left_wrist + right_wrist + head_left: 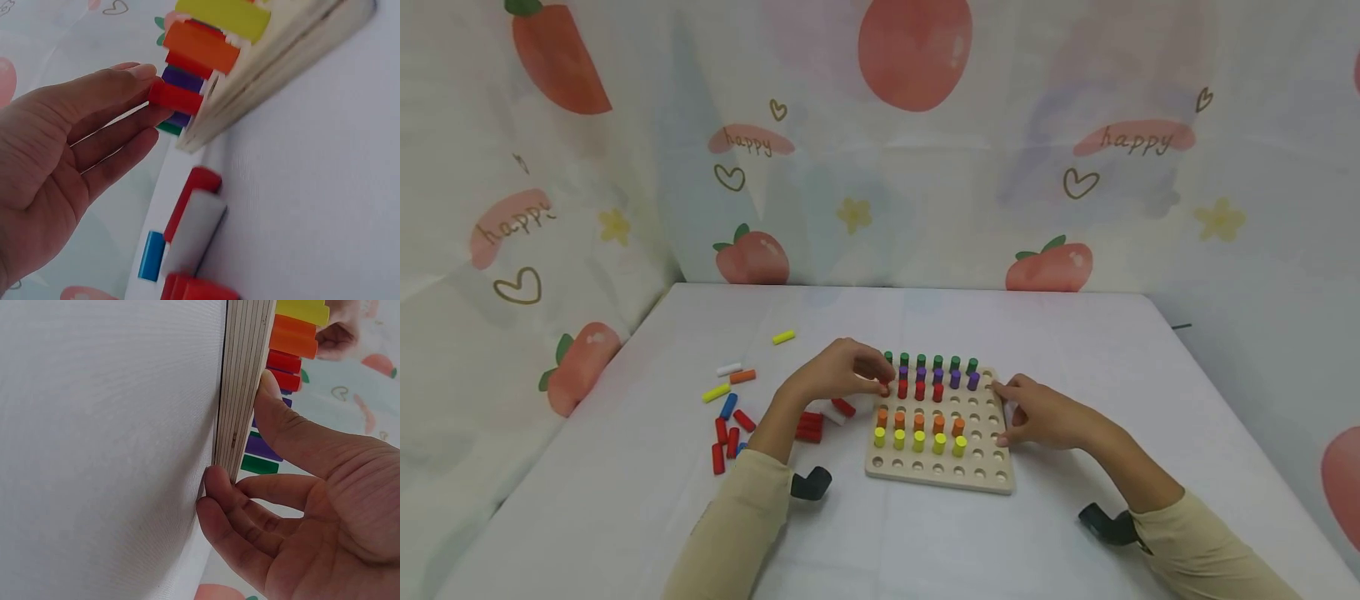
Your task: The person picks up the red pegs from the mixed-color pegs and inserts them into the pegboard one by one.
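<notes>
A wooden pegboard (940, 479) lies on the table with rows of green, purple, red, orange and yellow pegs standing in its holes. At the left end of the red row, my left hand (842, 368) pinches a red peg (175, 96) between thumb and fingertips. That peg stands upright at the board, its top covered by the fingers in the head view. My right hand (1048, 414) holds the board's right side, with the thumb (270, 385) on the upper edge and the other fingers curled against the side and far corner.
Loose red pegs (809, 427) lie left of the board, partly behind the left forearm. Farther left are more red pegs, a blue peg (728, 406), a white peg (728, 369), an orange peg (742, 377) and yellow pegs (783, 337). A patterned cloth hangs behind the table.
</notes>
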`<control>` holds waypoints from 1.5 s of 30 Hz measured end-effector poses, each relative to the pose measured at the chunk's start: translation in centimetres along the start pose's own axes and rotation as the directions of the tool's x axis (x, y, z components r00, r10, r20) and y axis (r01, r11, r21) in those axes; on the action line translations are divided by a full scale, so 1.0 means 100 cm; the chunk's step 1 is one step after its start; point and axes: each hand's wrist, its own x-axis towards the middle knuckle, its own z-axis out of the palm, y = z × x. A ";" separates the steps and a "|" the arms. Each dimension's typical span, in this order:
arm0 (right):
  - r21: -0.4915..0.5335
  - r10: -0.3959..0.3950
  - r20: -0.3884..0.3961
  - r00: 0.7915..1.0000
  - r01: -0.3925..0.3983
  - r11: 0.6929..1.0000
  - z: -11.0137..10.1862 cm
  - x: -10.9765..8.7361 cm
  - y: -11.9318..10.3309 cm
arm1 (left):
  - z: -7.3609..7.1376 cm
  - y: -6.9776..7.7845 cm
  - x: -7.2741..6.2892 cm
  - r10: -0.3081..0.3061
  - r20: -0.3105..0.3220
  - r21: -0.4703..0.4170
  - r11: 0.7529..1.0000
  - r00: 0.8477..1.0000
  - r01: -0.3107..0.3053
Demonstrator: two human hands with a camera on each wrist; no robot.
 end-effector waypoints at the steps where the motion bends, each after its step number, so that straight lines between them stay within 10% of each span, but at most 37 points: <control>1: 0.000 0.001 0.000 1.000 -0.001 1.000 0.000 0.000 0.000 | -0.002 -0.002 -0.002 -0.005 -0.002 -0.003 1.000 1.000 0.005; 19: -0.029 -0.012 -0.009 1.000 0.011 1.000 0.002 0.001 0.001 | -0.010 -0.028 -0.030 -0.157 -0.003 -0.023 0.987 0.988 0.157; 45: -0.009 0.002 -0.019 1.000 -0.002 1.000 0.003 -0.002 -0.002 | -0.015 -0.046 -0.047 -0.142 -0.021 -0.047 0.989 0.990 0.141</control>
